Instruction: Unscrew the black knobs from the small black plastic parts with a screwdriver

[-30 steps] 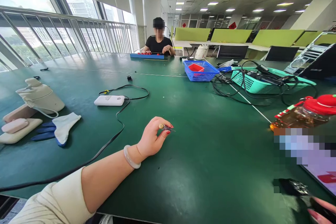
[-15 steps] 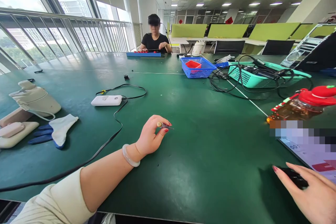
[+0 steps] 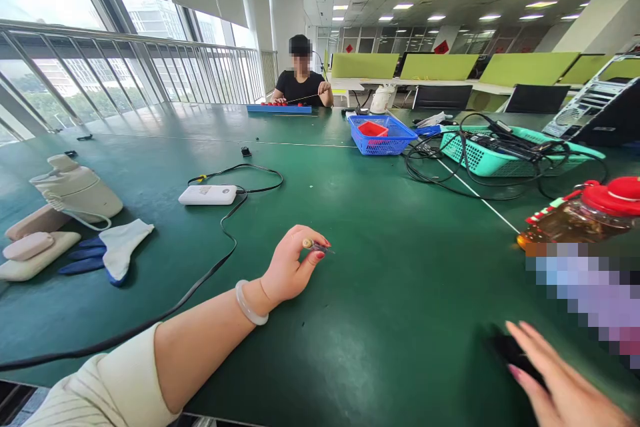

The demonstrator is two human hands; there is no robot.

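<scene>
My left hand (image 3: 290, 263) is closed in a pinch above the green table, in the middle of the view. Between its thumb and fingers is a small slim tool (image 3: 314, 245) with a tan rounded end and a thin tip pointing right. At the lower right, my right hand (image 3: 565, 377) is smeared by motion. Its fingers and thumb are around a dark black object (image 3: 515, 352), whose kind I cannot make out. That object is low over the table or touching it; I cannot tell which.
On the left lie a white-and-blue glove (image 3: 120, 250), a beige bottle (image 3: 77, 187) and a white power bank (image 3: 207, 195) with a black cable. A red-lidded bottle (image 3: 590, 217) lies at the right. Farther back are a blue basket (image 3: 383, 143), a teal basket (image 3: 480, 160) and a seated person (image 3: 303, 87).
My right hand has moved left with the black object, away from the blurred-out screen. My left hand keeps its pinch on the slim tool. The view has tilted up slightly.
</scene>
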